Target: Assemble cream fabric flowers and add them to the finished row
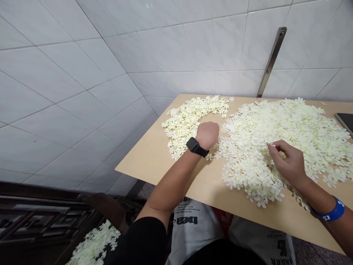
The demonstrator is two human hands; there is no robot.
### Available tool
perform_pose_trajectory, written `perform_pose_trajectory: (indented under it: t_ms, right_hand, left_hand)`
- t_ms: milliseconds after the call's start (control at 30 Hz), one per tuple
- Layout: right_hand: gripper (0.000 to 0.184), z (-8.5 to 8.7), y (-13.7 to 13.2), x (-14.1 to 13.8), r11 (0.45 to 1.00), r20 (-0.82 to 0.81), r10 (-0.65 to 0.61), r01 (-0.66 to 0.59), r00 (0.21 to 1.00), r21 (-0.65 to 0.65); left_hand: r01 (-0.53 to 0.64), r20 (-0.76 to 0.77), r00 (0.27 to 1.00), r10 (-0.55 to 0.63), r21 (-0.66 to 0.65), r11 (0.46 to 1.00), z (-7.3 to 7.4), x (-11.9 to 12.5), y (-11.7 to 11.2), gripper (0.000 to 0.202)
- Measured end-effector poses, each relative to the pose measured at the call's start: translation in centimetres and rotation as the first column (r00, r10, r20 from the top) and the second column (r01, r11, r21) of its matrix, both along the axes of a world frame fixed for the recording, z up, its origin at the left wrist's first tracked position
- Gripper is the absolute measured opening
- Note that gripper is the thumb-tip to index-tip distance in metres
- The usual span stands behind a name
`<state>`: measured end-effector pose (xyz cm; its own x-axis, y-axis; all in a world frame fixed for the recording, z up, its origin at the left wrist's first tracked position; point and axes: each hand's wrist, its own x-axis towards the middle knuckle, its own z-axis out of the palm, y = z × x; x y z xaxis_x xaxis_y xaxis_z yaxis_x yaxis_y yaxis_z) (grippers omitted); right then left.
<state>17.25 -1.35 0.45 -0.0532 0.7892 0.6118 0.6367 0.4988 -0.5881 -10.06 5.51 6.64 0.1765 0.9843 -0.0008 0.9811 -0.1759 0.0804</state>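
Note:
Cream-white artificial flowers with yellowish centres lie in a large pile (256,125) and in a smaller curved pile (182,121) to its left. My left hand (208,134), below a black watch (197,146), is curled closed between the two piles; its fingers are hidden beneath it, so what it holds cannot be seen. Over the large pile, my right hand (289,160) pinches thumb and forefinger together. A tiny pale spot shows at those fingertips, too small to name. A blue wristband (331,210) circles the right wrist.
The flowers lie on a light wooden board (149,158) against a tiled wall (171,44). A metal bracket (271,62) is fixed to the wall. A dark flat object (346,121) lies at the right edge. More flowers (95,243) are at lower left, beside dark carved wood (35,221).

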Motion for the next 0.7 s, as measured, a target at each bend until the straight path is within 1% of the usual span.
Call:
perform_pose_trajectory:
  t_ms: [133,233,333,400,467,500,533,567,600,633,667,700]
  right_hand:
    - [0.024,0.0,0.0,0.2,1.000,0.001,-0.006,0.006,1.000,-0.009]
    - [0.024,0.0,0.0,0.4,1.000,-0.005,-0.019,0.019,1.000,-0.004]
    - [0.024,0.0,0.0,0.4,1.000,-0.004,-0.014,0.014,1.000,-0.001]
    - [0.023,0.0,-0.1,0.3,1.000,-0.009,-0.013,0.013,1.000,0.001]
    - [0.020,0.0,0.0,0.2,1.000,-0.024,-0.005,0.005,1.000,0.006]
    - [0.018,-0.1,0.0,0.2,1.000,-0.033,0.007,-0.007,0.999,0.006]
    - [0.016,-0.1,0.1,0.1,1.000,-0.042,0.024,-0.024,0.999,0.005]
    - [0.014,-0.2,0.1,0.0,0.999,-0.048,0.041,-0.041,0.998,0.001]
    - [0.012,-0.2,0.2,0.0,0.998,-0.051,0.055,-0.056,0.997,-0.008]
    - [0.011,-0.3,0.2,-0.1,0.998,-0.056,0.062,-0.063,0.997,-0.018]
    - [0.010,-0.3,0.3,-0.2,0.998,-0.061,0.058,-0.060,0.996,-0.031]
    - [0.009,-0.3,0.3,-0.3,0.998,-0.072,0.048,-0.052,0.996,-0.045]
  left_hand:
    - [-0.085,-0.014,0.996,0.084,-0.064,0.994,-1.0,-0.8,1.2,0.036]
    - [-0.111,0.003,0.994,0.112,-0.076,0.991,-1.7,-0.8,2.0,0.039]
    - [-0.116,0.048,0.992,0.119,-0.054,0.992,-2.0,-0.9,2.4,0.036]
    - [-0.103,0.093,0.990,0.105,-0.019,0.994,-1.9,-0.9,2.6,0.028]
    - [-0.072,0.148,0.987,0.067,0.030,0.997,-1.9,-0.6,2.6,0.018]
    - [-0.033,0.216,0.976,0.019,0.062,0.998,-1.9,-0.3,2.7,0.014]
    - [0.022,0.318,0.947,-0.051,0.094,0.995,-1.9,0.1,2.6,0.012]
    - [0.088,0.443,0.887,-0.132,0.120,0.989,-2.0,0.6,2.5,0.010]
    - [0.157,0.574,0.792,-0.207,0.135,0.978,-2.2,1.2,2.4,0.009]
    - [0.225,0.689,0.678,-0.256,0.138,0.965,-2.4,1.9,2.2,0.008]
    - [0.285,0.775,0.568,-0.276,0.129,0.950,-2.6,2.6,2.0,0.009]
    - [0.332,0.829,0.490,-0.271,0.110,0.937,-2.9,3.2,1.6,0.010]
